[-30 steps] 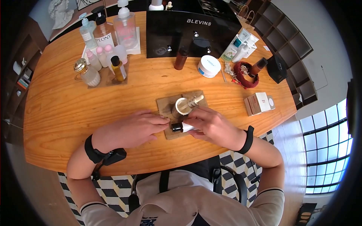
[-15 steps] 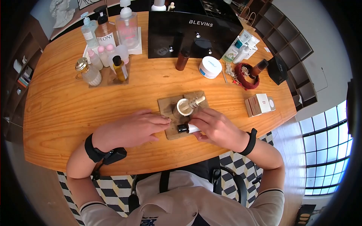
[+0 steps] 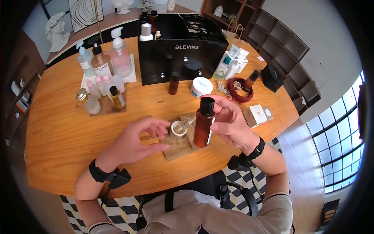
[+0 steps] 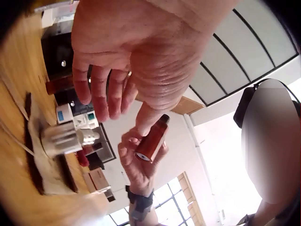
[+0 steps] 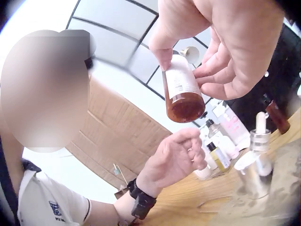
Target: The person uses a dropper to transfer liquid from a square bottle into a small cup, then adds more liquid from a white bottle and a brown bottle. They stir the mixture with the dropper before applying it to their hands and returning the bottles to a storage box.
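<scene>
My right hand (image 3: 234,125) pinches an amber bottle (image 3: 202,126) between thumb and fingers, raised over the front of the table. The bottle is upright in the head view, with a black cap and a white label (image 5: 181,77) turned toward the right palm. My left hand (image 3: 134,141) hovers to its left, fingers loosely bent and thumb apart, holding nothing. Between the hands a small white-rimmed cup (image 3: 173,133) stands on a brown mat (image 3: 173,151). A pale-tipped dropper-like piece (image 5: 260,134) leans in that cup.
Behind stands a black BLEVINS case (image 3: 171,58), with another amber bottle (image 3: 173,84) and a white jar (image 3: 201,87) before it. Pump bottles (image 3: 120,58) and small bottles crowd the left. A red ring-shaped dish (image 3: 240,97) and a small box (image 3: 255,116) lie right.
My right hand has lifted the amber bottle from lying low over the mat and turned it upright. The left hand has risen off the table with its thumb spread. The head view has shifted.
</scene>
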Demonstrator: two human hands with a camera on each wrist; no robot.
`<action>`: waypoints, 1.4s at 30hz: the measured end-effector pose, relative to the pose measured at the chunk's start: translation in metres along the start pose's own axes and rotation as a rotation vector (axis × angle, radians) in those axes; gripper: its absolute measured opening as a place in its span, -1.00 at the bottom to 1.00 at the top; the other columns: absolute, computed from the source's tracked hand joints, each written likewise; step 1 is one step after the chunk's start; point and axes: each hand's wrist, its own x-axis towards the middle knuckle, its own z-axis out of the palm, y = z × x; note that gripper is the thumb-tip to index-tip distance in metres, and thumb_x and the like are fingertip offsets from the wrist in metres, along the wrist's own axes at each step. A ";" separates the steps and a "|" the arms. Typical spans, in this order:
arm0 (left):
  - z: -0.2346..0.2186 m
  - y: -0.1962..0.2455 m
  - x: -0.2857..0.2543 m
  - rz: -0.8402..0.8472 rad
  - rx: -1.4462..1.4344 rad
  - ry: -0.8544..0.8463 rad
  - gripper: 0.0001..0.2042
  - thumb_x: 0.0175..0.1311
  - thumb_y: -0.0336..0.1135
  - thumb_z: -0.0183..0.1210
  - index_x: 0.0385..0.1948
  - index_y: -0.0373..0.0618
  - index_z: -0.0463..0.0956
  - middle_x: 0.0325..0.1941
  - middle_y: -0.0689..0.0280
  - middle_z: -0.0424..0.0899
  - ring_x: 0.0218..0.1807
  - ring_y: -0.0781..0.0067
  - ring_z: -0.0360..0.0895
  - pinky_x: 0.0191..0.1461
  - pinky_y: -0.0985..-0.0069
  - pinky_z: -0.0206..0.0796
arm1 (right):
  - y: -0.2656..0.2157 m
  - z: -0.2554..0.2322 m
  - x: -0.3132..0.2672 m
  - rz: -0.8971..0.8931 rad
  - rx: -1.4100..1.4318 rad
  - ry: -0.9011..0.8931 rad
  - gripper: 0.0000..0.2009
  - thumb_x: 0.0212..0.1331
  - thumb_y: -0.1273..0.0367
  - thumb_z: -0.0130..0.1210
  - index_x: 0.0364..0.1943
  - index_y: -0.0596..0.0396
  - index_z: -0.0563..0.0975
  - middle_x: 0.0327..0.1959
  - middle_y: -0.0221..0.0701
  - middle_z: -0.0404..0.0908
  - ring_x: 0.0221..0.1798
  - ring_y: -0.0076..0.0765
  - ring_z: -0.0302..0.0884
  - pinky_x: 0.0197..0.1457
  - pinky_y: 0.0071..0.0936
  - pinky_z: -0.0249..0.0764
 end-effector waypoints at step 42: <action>0.017 0.022 0.030 0.515 0.408 0.697 -0.65 -0.03 -0.45 0.45 -0.20 -0.18 0.51 -0.24 0.25 0.56 -0.22 0.30 0.51 -0.07 0.41 0.36 | -0.116 0.046 0.084 -0.022 -1.412 0.144 -0.65 -0.19 0.25 0.37 -0.47 0.35 0.67 -0.57 -0.29 0.65 -0.50 -0.43 0.58 -0.34 -0.50 0.53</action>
